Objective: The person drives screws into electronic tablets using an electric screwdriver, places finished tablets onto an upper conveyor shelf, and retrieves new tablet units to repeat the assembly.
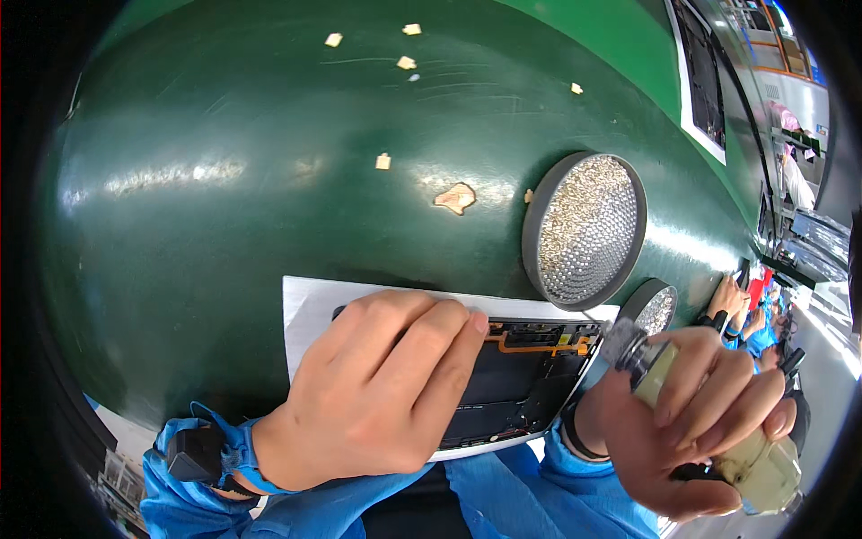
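Nearest the camera, your bare left hand [377,382] and bare right hand [700,404] are spanning the lower frame. Shiny green tabletop [206,251] is giving the widest room, upper left. Your left fingers are bunching together over the flat, black, open-cased device [507,382], lower centre; their tips are hiding, so I cannot tell any pinch. An orange ribbon cable [539,345] is already lying inside, but the interior is showing uncovered; how much is fastened isn't showing. A round grey tray [536,229] is crowding the device's upper-right edge. At lower right, your right fingers are clamping a pale yellow-green, clear-nosed driver [654,377].
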`<state>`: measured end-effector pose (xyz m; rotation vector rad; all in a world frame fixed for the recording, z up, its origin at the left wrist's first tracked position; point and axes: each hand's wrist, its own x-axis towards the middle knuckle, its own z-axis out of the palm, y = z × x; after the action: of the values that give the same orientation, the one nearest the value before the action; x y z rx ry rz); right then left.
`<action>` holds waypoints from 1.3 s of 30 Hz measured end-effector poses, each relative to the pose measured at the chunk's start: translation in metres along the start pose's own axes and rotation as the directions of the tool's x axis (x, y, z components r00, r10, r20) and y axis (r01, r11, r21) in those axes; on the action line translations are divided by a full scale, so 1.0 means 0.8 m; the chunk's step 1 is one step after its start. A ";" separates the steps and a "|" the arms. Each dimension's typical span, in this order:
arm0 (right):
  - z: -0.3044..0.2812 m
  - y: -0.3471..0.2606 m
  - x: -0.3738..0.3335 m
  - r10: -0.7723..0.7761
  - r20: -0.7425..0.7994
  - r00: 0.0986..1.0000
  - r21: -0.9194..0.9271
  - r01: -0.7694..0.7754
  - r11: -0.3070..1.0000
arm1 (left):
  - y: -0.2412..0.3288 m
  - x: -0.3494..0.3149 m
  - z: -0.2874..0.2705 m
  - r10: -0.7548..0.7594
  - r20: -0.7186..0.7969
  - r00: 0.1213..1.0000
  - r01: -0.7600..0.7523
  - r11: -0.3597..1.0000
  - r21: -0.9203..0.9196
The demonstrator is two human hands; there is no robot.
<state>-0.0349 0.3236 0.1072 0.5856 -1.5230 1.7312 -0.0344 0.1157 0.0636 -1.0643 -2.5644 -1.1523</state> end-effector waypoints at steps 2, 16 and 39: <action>-0.001 0.008 0.002 -0.013 0.000 1.000 -0.005 0.013 1.000 | -0.008 0.000 -0.006 0.026 0.037 0.999 -0.025 1.000 -0.008; 0.001 0.025 -0.011 0.119 0.029 0.992 -0.054 -0.117 0.992 | -0.012 -0.007 -0.006 0.012 0.002 1.000 -0.012 1.000 0.026; 0.039 -0.026 -0.040 0.193 0.218 0.957 0.042 -0.207 0.977 | -0.013 -0.026 -0.012 -0.054 0.011 0.998 0.054 0.997 0.057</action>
<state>-0.0031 0.2866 0.1024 0.6877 -1.7306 1.9277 -0.0276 0.0928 0.0561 -0.9987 -2.6338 -1.0811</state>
